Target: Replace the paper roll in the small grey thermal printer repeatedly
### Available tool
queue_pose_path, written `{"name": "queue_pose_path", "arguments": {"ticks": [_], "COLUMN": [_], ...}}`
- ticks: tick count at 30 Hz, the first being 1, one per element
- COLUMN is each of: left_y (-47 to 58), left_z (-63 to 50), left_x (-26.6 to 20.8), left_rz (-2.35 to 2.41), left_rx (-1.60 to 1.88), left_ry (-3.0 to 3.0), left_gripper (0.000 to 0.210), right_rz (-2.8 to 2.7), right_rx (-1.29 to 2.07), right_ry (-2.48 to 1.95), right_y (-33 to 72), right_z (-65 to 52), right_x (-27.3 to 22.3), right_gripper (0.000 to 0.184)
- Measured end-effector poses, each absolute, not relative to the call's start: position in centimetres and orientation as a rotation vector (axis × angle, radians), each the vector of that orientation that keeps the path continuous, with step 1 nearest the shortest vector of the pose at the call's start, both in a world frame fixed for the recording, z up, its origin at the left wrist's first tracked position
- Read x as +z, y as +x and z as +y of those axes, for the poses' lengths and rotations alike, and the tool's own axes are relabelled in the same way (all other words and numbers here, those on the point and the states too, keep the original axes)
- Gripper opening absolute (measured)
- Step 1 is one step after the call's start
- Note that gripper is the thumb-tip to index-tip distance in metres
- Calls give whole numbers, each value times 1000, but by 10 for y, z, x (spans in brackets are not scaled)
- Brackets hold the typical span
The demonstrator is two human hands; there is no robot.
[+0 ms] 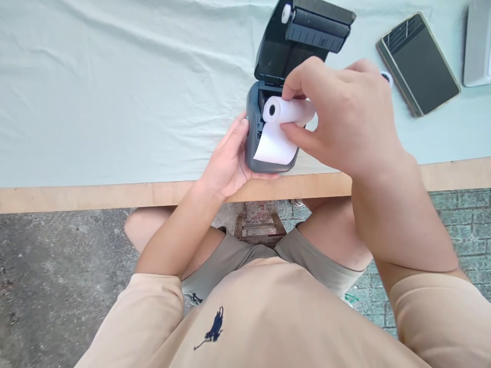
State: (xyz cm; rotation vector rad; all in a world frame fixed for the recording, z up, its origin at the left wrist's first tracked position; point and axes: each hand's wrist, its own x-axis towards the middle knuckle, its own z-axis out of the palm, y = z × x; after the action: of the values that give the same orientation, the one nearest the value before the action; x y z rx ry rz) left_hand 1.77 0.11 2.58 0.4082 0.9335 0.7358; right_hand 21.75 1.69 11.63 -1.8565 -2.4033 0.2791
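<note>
A small dark label printer (252, 148) rests near the table's front edge with its lid (274, 48) swung up and back. My left hand (231, 153) wraps around the printer's left side and lower end, thumb along the casing. Between the thumb and fingers of my right hand (341, 115) is a white paper roll (295, 110), tilted over the open compartment. Its loose paper end hangs forward over the printer's front part. My right hand hides the roll's far end and much of the compartment's right side.
A smartphone (422, 66) lies at the right, with a grey-white object (477, 46) beyond it at the edge. Part of another small white roll (387, 78) peeks out beside my right hand. Pale cloth (115, 102) covers the table, leaving a bare wooden front edge (95, 198).
</note>
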Motion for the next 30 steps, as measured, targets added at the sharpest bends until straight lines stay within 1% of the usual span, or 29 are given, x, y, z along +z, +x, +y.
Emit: {"name": "queue_pose_path", "arguments": {"ticks": [3,7,9,10,11,12,14,17,21,25,30], "left_y": [18,17,18,18,19,20,20,19,15,12,10], "left_z": [-2,-2,0,1,3,4,4,1,-3,-2,-2], "left_x": [27,24,25,26,28,31,34,31,20,13,8], "left_rz": [946,919,919,920,918,915,899,859,816,803,763], "left_rx": [734,745,754,750,742,733,727,762,781,772,785], "left_ry": [405,433,409,389,368,350,334,395,546,584,585], "left_gripper": [57,53,53,55,58,62,67,61,60,59,76], "right_rz": [-2493,-2466,-2447,-2453,-2461,-2478,-2509,-2539,-2444,-2347,-2353], "right_rx": [229,168,122,117,122,138,157,107,-23,-129,-10], "right_ry": [-1866,-1686,-1530,-1421,-1304,-1203,-1104,-1140,-1097,-1040,-1037], "right_y": [212,221,230,234,238,242,249,258,268,273,271], "right_z": [22,20,15,12,9,6,2,-1,0,0,-6], "right_x": [113,98,90,87,83,80,72,58,35,18,12], "right_gripper": [32,28,16,7,3,8,12,13,6,17,23]}}
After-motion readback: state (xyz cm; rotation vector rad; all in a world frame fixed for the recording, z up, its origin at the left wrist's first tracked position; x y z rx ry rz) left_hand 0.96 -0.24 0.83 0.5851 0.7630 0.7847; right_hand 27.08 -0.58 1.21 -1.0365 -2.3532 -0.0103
